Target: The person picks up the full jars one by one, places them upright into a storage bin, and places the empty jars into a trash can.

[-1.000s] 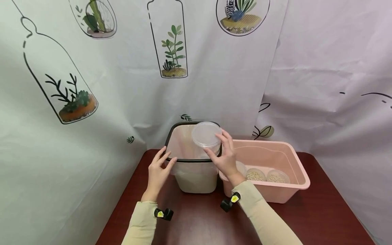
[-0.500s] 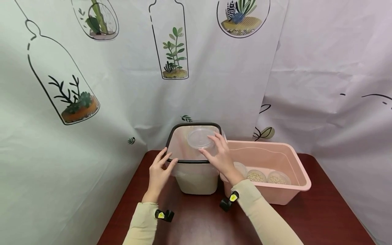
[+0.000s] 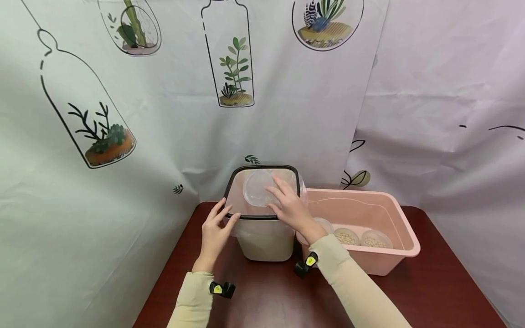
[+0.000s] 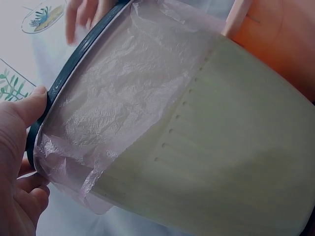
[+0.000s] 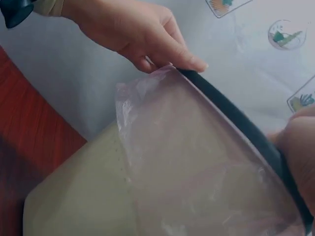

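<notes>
A pale trash can (image 3: 264,246) stands on the table, lined with a thin pinkish plastic bag (image 4: 128,83) under a dark rim ring (image 3: 262,217). My left hand (image 3: 215,234) pinches the can's near left rim; in the left wrist view the thumb lies on the ring and the fingers curl below. Within the mouth of the can is a round clear plastic container (image 3: 253,189). My right hand (image 3: 293,209) hangs over the opening with spread fingers, its fingertips overlapping the container's outline and apparently not gripping it. What the container holds cannot be made out.
A pink rectangular tub (image 3: 365,262) stands right beside the can. Inside it are round clear containers, two of them with pale beans or beads (image 3: 346,237). The dark red table (image 3: 266,300) runs back to a printed cloth backdrop (image 3: 164,114).
My right hand has moved left over the can's mouth. The clear container, pinched at first, has gone left and down into the opening and appears released. The left hand keeps its place.
</notes>
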The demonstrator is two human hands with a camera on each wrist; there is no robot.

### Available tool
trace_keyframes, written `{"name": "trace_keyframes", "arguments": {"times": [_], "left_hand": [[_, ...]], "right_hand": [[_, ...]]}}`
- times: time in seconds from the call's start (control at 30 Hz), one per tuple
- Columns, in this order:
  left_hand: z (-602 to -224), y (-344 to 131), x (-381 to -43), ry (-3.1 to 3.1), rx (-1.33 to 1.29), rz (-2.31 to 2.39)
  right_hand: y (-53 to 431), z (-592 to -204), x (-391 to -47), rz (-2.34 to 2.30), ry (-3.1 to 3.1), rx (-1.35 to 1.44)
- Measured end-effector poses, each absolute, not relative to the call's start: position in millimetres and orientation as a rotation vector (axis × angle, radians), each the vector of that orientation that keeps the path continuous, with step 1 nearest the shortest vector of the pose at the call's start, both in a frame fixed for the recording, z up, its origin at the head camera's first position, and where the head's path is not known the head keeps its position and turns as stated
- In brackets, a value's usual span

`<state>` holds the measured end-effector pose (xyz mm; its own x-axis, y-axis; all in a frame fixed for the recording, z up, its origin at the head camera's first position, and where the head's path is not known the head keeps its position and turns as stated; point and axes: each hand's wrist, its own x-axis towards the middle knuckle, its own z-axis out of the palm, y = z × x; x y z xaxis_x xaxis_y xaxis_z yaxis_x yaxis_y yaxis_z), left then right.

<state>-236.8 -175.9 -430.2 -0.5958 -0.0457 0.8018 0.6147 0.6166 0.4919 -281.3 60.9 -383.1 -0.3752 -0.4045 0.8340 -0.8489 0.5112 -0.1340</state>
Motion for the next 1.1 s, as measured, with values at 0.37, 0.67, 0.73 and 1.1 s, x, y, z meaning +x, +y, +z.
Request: {"name": "trace_keyframes", "arguments": {"times": [0.37,0.67,0.73,1.1], "left_hand": [[-430.4,-175.8,-236.9,-2.005,-0.44,-1.009],[-425.1,-174.5,-237.1,-2.032,-0.449,-1.01],[-424.4,-174.3,-238.4,-2.041,-0.457,-0.997],[-420.0,-172.3,-234.2,-2.078,-0.441,-0.895]], "right_hand": [[61.2,-383.5,-279.8,0.735,-1.99,1.044],[63.6,-385.6,-277.5,0.785,-1.94,0.983],[64.4,-385.1,-276.7,0.802,-1.932,0.972],[68.6,-388.9,-269.6,0.874,-1.85,0.95]]}}
